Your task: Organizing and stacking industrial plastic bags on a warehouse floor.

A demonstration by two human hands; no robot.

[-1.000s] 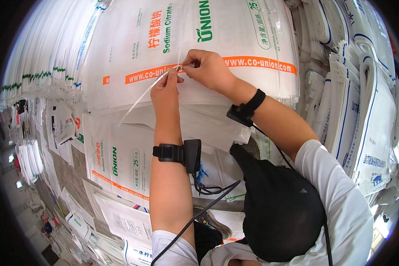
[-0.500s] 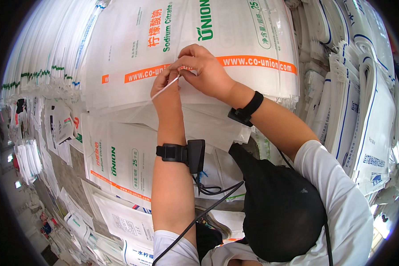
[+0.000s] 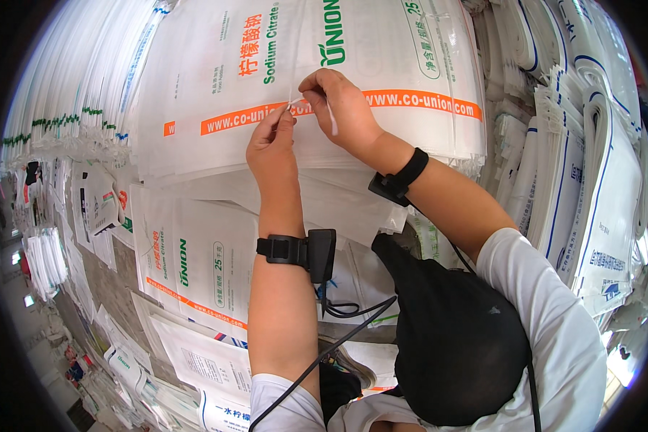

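Observation:
A large stack of white printed sacks (image 3: 194, 155) with an orange band and green and orange print lies in front of me. A thin white string (image 3: 333, 121) runs across its top, meeting at a small crossing between my hands. My left hand (image 3: 272, 140) pinches the string there between thumb and fingers. Just to its right, my right hand (image 3: 343, 108) is bent with curled fingers closed on the string, whose loose end hangs below them. Whether a knot sits at the crossing is too small to tell. Each of my forearms wears a black strapped device.
Tall bundles of folded white sacks (image 3: 86, 65) stand at the left, and more with blue edging (image 3: 597, 187) at the right. Below lie further printed sacks (image 3: 198, 259). Black cables (image 3: 324, 353) run from the wrist devices. A black cloth-like shape (image 3: 461, 345) fills the lower middle.
The string end, which slanted down-left over my left hand, now hangs from my right hand. My right hand has shifted slightly right, opening a gap between the hands.

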